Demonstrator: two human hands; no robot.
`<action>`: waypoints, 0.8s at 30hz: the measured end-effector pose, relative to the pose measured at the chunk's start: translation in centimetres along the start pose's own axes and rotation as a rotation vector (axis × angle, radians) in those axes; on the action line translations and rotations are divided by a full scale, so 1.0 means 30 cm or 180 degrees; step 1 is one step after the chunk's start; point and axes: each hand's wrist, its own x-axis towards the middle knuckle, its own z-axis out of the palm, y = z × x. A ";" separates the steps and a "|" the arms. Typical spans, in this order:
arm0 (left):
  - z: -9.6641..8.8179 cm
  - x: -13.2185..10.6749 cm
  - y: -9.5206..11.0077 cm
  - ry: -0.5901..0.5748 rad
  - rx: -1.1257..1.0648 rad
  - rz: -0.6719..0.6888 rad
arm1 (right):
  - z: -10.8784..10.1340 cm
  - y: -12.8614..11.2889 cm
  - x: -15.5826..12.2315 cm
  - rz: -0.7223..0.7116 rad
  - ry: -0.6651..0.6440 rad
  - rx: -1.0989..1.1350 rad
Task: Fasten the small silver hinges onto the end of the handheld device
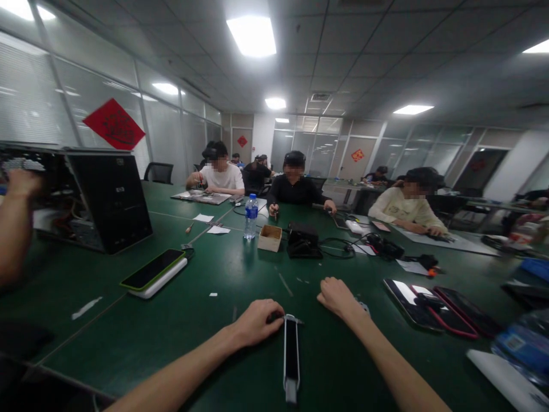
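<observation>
On the green table, my left hand point(259, 322) has its fingers curled in, with thumb and fingertips at the far end of a long narrow tool point(291, 349). That tool has a black face, a silver-white rim and a short crosspiece at its far end; its kind is unclear. Whether the fingertips pinch it I cannot tell. My right hand point(338, 296) is closed in a loose fist, apart from the tool, and its palm side is hidden. Close by the right wrist, a small greyish object point(364, 307) is partly covered.
A green-edged phone point(154, 270) on a white slab and an open black computer case point(111, 197) are left. Ahead stand a water bottle point(251, 217), a cardboard box point(270, 238) and a black device point(302, 240). Phones point(412, 306) lie right. A co-worker's arm point(17, 229) reaches in.
</observation>
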 end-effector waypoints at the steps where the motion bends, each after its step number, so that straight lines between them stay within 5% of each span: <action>1: -0.005 0.000 0.005 -0.0012 -0.0014 -0.0015 | 0.011 0.001 0.001 -0.0001 0.0069 -0.0012; 9: -0.015 -0.002 0.012 -0.0060 -0.0033 -0.0104 | 0.106 -0.001 -0.022 0.0213 0.0869 0.0524; 16: -0.002 0.000 -0.008 0.0013 -0.0070 0.0000 | 0.115 -0.026 -0.055 0.0008 0.1503 0.0917; 24: 0.012 0.001 -0.017 0.0164 -0.0110 0.0097 | 0.105 -0.129 -0.091 -0.0420 0.1439 0.1287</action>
